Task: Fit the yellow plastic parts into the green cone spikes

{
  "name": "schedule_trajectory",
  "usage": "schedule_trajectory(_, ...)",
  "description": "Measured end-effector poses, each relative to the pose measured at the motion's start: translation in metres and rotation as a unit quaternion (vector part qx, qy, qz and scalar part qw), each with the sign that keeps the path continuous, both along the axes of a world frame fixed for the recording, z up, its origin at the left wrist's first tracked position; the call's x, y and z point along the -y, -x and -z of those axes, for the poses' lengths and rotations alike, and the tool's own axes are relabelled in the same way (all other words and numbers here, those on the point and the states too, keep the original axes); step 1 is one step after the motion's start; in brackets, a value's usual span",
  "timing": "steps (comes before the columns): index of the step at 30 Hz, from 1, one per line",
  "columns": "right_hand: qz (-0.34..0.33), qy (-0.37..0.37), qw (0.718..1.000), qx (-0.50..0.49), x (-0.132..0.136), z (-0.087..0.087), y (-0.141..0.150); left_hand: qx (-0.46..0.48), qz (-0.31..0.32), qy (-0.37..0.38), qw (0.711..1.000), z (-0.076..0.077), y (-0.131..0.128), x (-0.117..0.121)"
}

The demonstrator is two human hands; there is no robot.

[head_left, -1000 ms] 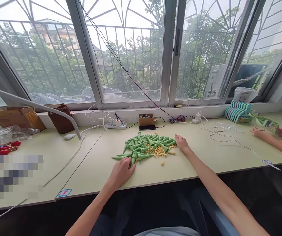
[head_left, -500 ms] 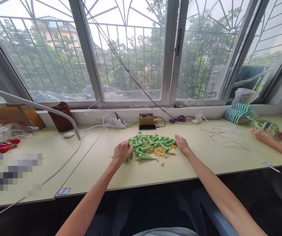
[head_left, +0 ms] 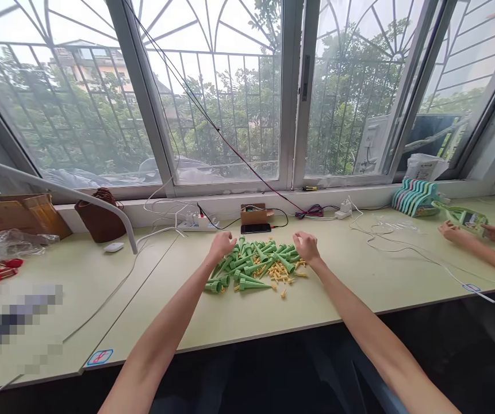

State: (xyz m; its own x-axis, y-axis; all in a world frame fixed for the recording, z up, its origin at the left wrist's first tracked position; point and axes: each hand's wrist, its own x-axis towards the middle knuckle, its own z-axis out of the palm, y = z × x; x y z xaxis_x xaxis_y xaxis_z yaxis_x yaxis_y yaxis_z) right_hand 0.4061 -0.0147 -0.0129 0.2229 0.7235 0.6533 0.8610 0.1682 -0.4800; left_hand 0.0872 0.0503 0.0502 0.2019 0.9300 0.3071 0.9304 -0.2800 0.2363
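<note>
A pile of green hollow plastic cones, long and pointed with wider ribbed ends, lies on the table in front of me. Small yellow plastic pieces are mixed in, mostly at its right side. At the pile's far left edge is my left hand, its fingers curled inward. My right hand is at the far right edge, fingers bent toward the pile. Whether either hand grips a piece is hidden. One yellow piece lies apart near the front.
Behind the pile stand a small cardboard box and a black phone. A power strip and white cables lie around. At right, another person's hands hold a green item beside turquoise hangers. A lamp arm reaches in from the left.
Both my hands have moved farther back along the pile's sides, and the left one now uncovers cones at the near left. The view has shifted slightly. The pile looks much the same.
</note>
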Motion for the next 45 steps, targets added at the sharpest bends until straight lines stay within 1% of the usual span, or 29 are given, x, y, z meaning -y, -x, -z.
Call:
schedule_trajectory(3, 0.004, 0.01, 1.0, -0.015, 0.006, 0.003, -0.011, 0.001, 0.008, 0.023, 1.0, -0.001, -0.019, -0.033)
schedule_trajectory(5, 0.004, 0.025, 0.999, -0.026, 0.01, 0.005, -0.021, 0.001, 0.01, 0.037, 0.999, 0.0, -0.03, -0.048)
schedule_trajectory(7, -0.003, 0.04, 0.998, -0.038, 0.012, 0.007, -0.028, 0.0, 0.015, 0.049, 0.999, 0.001, -0.037, -0.057)
schedule_trajectory(10, -0.009, 0.055, 0.997, -0.057, 0.012, 0.008, -0.03, -0.002, 0.026, 0.059, 0.998, 0.001, -0.042, -0.063)
schedule_trajectory(14, -0.02, 0.067, 0.995, -0.065, 0.01, 0.007, -0.024, 0.005, 0.034, 0.05, 0.998, -0.002, -0.039, -0.061)
schedule_trajectory(17, -0.031, 0.062, 0.996, -0.062, 0.009, 0.006, -0.02, 0.019, 0.036, 0.028, 0.999, -0.009, -0.033, -0.055)
schedule_trajectory(19, -0.04, 0.056, 0.996, -0.062, 0.01, 0.006, -0.018, 0.031, 0.041, 0.008, 0.999, -0.02, -0.028, -0.051)
schedule_trajectory(21, -0.043, 0.05, 0.996, -0.064, 0.01, 0.006, -0.019, 0.044, 0.05, -0.018, 0.998, -0.033, -0.021, -0.045)
schedule_trajectory(24, -0.046, 0.048, 0.995, -0.069, 0.014, 0.005, -0.019, 0.068, 0.053, -0.071, 0.994, -0.052, -0.008, -0.028)
schedule_trajectory(25, -0.048, 0.044, 0.995, -0.072, 0.016, 0.004, -0.019, 0.083, 0.054, -0.095, 0.991, -0.056, -0.003, -0.02)
schedule_trajectory(26, -0.049, 0.038, 0.995, -0.076, 0.019, 0.002, -0.018, 0.129, 0.062, -0.145, 0.979, -0.058, 0.002, -0.01)
schedule_trajectory(27, -0.053, 0.022, 0.995, -0.08, 0.023, 0.0, -0.017, 0.175, 0.079, -0.183, 0.964, -0.058, 0.006, 0.001)
schedule_trajectory(29, -0.056, -0.036, 0.994, -0.087, 0.031, -0.004, -0.012, 0.257, 0.09, -0.231, 0.934, -0.05, 0.013, 0.026)
schedule_trajectory(30, -0.062, -0.059, 0.993, -0.082, 0.035, -0.006, -0.009, 0.284, 0.095, -0.241, 0.923, -0.043, 0.015, 0.038)
schedule_trajectory(32, -0.074, -0.078, 0.992, -0.066, 0.044, -0.008, -0.002, 0.318, 0.112, -0.228, 0.913, -0.027, 0.017, 0.058)
schedule_trajectory(35, -0.113, -0.041, 0.993, -0.02, 0.054, -0.009, 0.007, 0.363, 0.104, -0.196, 0.905, -0.005, 0.013, 0.074)
schedule_trajectory(37, -0.127, -0.011, 0.992, 0.002, 0.06, -0.008, 0.008, 0.375, 0.109, -0.188, 0.901, 0.003, 0.008, 0.077)
schedule_trajectory(39, -0.141, 0.026, 0.989, 0.023, 0.066, -0.008, 0.007, 0.371, 0.117, -0.191, 0.901, 0.008, 0.006, 0.08)
schedule_trajectory(41, -0.154, 0.051, 0.986, 0.041, 0.073, -0.007, 0.005, 0.34, 0.13, -0.196, 0.911, 0.011, 0.004, 0.084)
schedule_trajectory(43, -0.169, 0.062, 0.982, 0.048, 0.083, -0.005, 0.002, 0.309, 0.151, -0.204, 0.916, 0.013, 0.003, 0.091)
schedule_trajectory(45, -0.193, 0.068, 0.977, 0.058, 0.093, -0.002, 0.0, 0.314, 0.154, -0.213, 0.912, 0.014, 0.001, 0.097)
